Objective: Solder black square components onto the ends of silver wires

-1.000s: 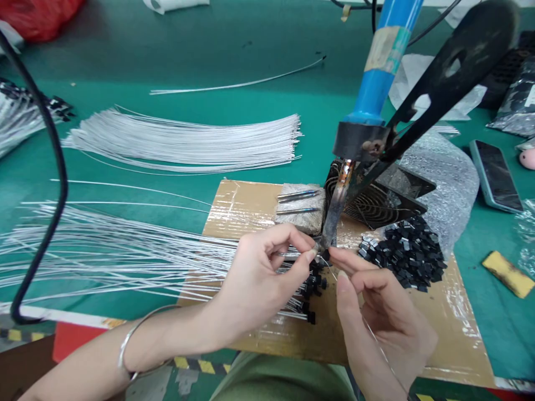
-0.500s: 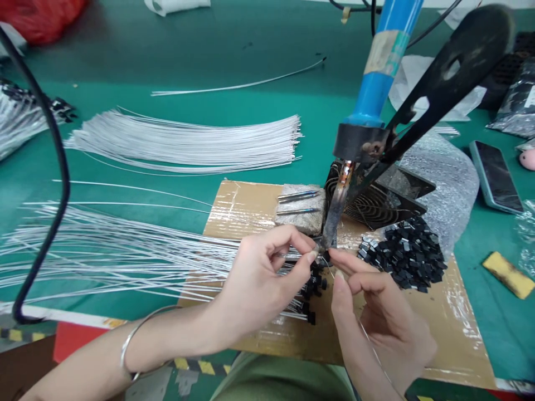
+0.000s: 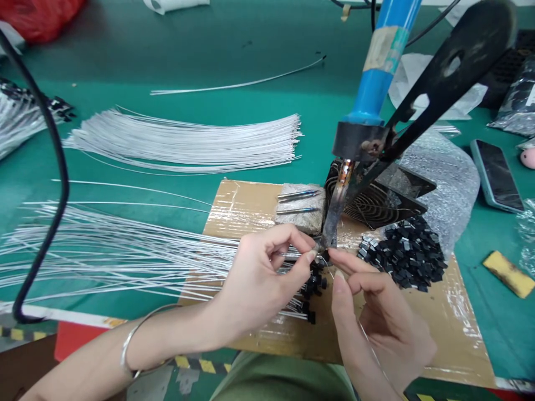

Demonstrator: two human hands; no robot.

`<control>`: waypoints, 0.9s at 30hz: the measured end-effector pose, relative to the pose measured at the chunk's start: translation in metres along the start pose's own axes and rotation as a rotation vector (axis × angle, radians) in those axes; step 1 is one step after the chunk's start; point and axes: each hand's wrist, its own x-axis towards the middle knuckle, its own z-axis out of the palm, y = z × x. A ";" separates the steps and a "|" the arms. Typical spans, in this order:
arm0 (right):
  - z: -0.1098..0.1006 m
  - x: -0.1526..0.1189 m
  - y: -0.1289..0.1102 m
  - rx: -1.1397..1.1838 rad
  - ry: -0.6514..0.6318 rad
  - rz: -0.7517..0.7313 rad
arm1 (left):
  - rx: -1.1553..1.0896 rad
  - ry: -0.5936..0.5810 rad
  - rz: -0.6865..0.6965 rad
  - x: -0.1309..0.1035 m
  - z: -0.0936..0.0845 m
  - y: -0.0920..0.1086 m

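Note:
Fingers pinched, my left hand [image 3: 263, 284] holds a thin white wire by its end, right beside the tip of the blue-handled soldering iron [image 3: 335, 214]. Between the thumb and a finger of my right hand [image 3: 378, 312] runs a strand of solder wire [image 3: 329, 269], bent up toward the tip and trailing down across the palm. My right index finger reaches close to the tip, near a small dark part that the fingers mostly hide. Wires with black connectors [image 3: 309, 316] on their ends lie beneath and beside my left hand.
A black bracket [image 3: 447, 83] holds the iron over the cardboard [image 3: 455, 334]. Around it are a small fan [image 3: 371, 206], a pile of black connectors [image 3: 412, 253], a pad with spare tips [image 3: 301, 223], a bundle of white wires [image 3: 188, 142], a phone [image 3: 497, 175] and a yellow sponge [image 3: 509, 274].
Both hands stay in nearly the same place at the iron's tip. Only a very slight shift of the view shows.

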 end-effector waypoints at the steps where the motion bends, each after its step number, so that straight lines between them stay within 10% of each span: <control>1: 0.000 0.000 0.000 -0.003 -0.008 -0.003 | -0.001 -0.001 -0.002 0.001 0.000 0.000; 27: 0.000 -0.003 0.002 -0.197 -0.003 -0.150 | -0.012 -0.008 0.014 0.000 0.002 0.003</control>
